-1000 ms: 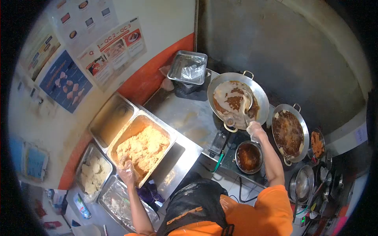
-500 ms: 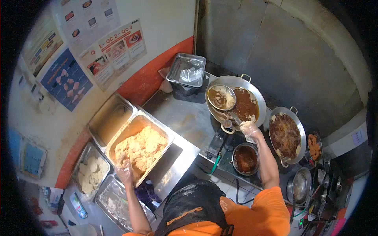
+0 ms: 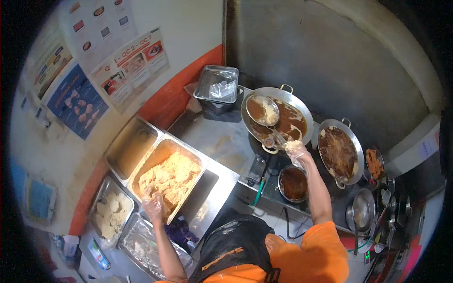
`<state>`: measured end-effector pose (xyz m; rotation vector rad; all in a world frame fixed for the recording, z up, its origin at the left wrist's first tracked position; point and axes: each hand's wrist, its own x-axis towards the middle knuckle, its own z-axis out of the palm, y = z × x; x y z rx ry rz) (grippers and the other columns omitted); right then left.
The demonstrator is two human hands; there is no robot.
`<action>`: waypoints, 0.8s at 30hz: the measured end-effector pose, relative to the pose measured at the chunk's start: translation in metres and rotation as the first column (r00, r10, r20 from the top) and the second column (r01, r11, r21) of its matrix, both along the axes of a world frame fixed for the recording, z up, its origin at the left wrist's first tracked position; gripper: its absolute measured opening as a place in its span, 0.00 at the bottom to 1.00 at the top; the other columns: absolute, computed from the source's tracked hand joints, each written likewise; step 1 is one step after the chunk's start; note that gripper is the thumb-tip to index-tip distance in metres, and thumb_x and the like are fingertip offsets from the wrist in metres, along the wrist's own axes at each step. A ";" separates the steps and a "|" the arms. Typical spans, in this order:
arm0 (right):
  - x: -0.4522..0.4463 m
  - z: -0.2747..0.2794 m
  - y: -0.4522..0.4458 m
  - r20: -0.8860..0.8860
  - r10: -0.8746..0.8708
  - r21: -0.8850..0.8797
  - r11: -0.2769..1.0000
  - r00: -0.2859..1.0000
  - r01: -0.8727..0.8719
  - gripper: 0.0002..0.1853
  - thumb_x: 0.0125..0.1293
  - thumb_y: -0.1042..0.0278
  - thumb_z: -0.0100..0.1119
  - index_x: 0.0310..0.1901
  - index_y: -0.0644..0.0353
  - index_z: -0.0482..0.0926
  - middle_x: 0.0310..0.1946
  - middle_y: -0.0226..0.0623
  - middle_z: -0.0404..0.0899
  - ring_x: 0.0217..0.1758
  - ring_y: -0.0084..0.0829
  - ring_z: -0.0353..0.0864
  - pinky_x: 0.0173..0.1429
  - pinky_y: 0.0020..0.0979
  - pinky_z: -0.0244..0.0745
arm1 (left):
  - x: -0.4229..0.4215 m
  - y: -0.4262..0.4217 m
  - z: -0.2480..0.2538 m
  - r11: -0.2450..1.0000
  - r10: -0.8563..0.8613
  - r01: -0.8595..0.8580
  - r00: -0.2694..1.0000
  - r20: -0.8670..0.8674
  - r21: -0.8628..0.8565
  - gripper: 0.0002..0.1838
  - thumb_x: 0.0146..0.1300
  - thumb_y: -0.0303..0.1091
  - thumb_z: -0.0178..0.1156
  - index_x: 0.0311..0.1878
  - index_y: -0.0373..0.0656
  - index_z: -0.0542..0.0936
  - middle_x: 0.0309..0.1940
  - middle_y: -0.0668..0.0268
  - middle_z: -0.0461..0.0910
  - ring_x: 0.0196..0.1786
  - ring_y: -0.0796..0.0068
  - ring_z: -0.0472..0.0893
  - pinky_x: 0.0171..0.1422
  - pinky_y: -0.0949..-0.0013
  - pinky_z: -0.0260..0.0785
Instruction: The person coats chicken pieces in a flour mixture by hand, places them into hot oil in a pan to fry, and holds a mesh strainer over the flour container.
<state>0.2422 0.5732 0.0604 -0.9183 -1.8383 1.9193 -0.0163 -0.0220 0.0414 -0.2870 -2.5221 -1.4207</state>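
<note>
My right hand [image 3: 298,153], in a clear plastic glove dusted with coating, grips the handle of a round strainer [image 3: 263,111]. The strainer's bowl sits over the left part of a wide wok [image 3: 306,106] of brown oil with pale froth. Pale pieces lie in the bowl; what they are I cannot make out. My left hand [image 3: 153,206], also gloved, is at the near corner of a deep steel pan [image 3: 203,165]. Its fingers are apart and touch the orange-yellow breading [image 3: 170,177] heaped inside.
A second wok [image 3: 357,165] of bubbling oil stands to the right, beside a bowl of fried food [image 3: 374,164]. A smaller pot [image 3: 293,183] sits in front. White flour [image 3: 112,212] and a foil-like tray [image 3: 146,245] are at left. A green hose [image 3: 258,191] hangs at the stove's edge.
My left hand has moved slightly right, further over the breading. The strainer remains over the first wok, slightly shifted, and pale streaks now show on the oil. The whole view has shifted a little.
</note>
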 end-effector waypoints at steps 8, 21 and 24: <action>0.034 0.011 -0.010 0.201 -0.104 0.402 0.915 0.974 0.015 0.06 0.62 0.72 0.63 0.27 0.58 0.79 0.23 0.25 0.74 0.26 0.20 0.69 0.29 0.30 0.65 | -0.008 -0.002 -0.009 0.995 -0.098 0.094 0.991 -0.092 -0.045 0.20 0.62 0.28 0.65 0.57 0.33 0.80 0.40 0.57 0.84 0.38 0.66 0.83 0.45 0.65 0.76; 0.178 0.038 -0.141 0.410 -0.464 0.776 0.630 0.785 -0.033 0.08 0.61 0.63 0.59 0.36 0.58 0.79 0.36 0.52 0.83 0.42 0.55 0.83 0.46 0.45 0.75 | 0.004 -0.001 0.020 0.970 -0.234 0.224 0.966 0.106 0.096 0.28 0.63 0.28 0.61 0.65 0.25 0.72 0.62 0.44 0.76 0.63 0.58 0.78 0.67 0.61 0.69; 0.212 0.044 -0.208 0.364 -0.603 0.816 0.573 0.710 0.068 0.09 0.64 0.63 0.56 0.39 0.58 0.77 0.36 0.56 0.82 0.42 0.58 0.82 0.46 0.50 0.75 | -0.005 -0.003 -0.006 0.929 -0.282 0.258 0.958 0.055 0.266 0.29 0.65 0.26 0.60 0.69 0.27 0.68 0.55 0.49 0.79 0.57 0.61 0.78 0.65 0.65 0.69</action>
